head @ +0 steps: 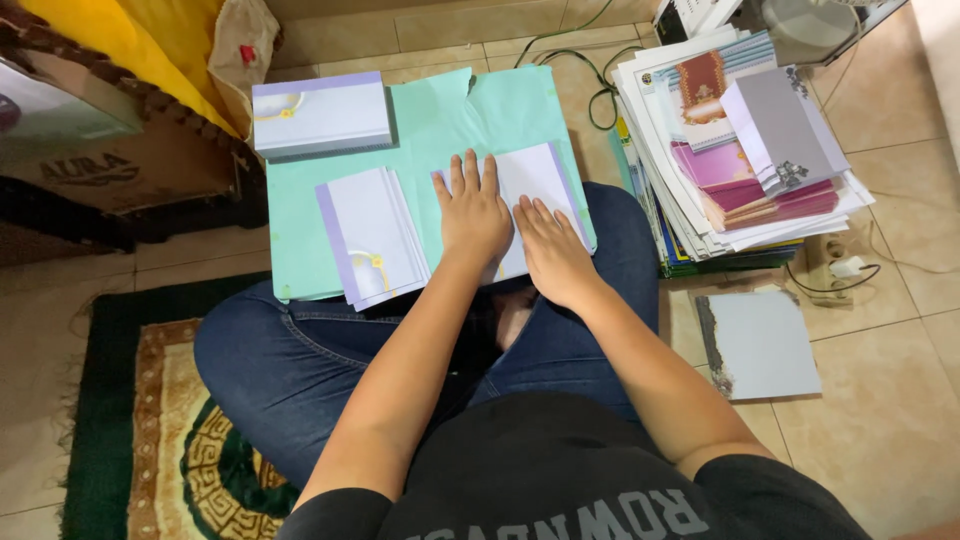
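Both hands lie flat on a white card with a lilac edge point(535, 185), in the middle of the frame, on a mint green paper sheet point(440, 120) that covers the person's lap. The left hand point(473, 212) presses the card's left part, its fingers point(470, 172) stretched and a little spread, gripping nothing. The right hand point(552, 252) rests just beside it, lower on the card, fingers flat too.

As I judge it, a part of the work is done: a fanned pile of similar cards point(372, 235) lies to the left, near the hands but apart from them, and a neat stack point(320, 115) sits at upper left. Much seems left: a big mixed heap of cards point(735, 150) waits at upper right on the floor.
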